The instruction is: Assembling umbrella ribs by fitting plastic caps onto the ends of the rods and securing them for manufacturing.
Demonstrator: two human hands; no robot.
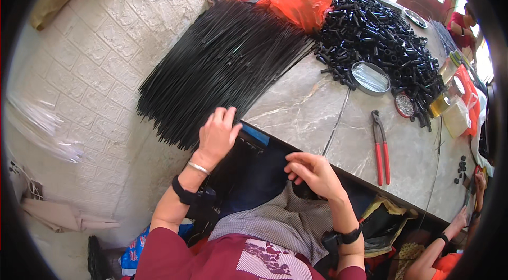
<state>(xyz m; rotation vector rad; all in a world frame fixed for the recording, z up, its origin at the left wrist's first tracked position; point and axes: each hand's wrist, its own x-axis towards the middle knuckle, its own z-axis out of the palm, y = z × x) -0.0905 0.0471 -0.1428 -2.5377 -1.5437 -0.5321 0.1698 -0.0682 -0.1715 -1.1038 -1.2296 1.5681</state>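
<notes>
My left hand is at the near ends of a large bundle of thin black rods, fingers stretched and thumb apart. Its fingertips lie over the rod ends by the table corner; whether they touch them I cannot tell. My right hand hovers above my lap beside the table's near edge. Its fingers are loosely bent and apart, with nothing visible in them. Red-handled pliers lie on the grey marble-patterned table, right of that hand. A single thin dark rod crosses the tabletop.
Behind the rods are red plastic bags. A heap of short black tubular parts spreads beside them. A round tin holds pale thin strips; a smaller red-rimmed dish holds small bits. Co-workers sit around the table, one person's hands at right.
</notes>
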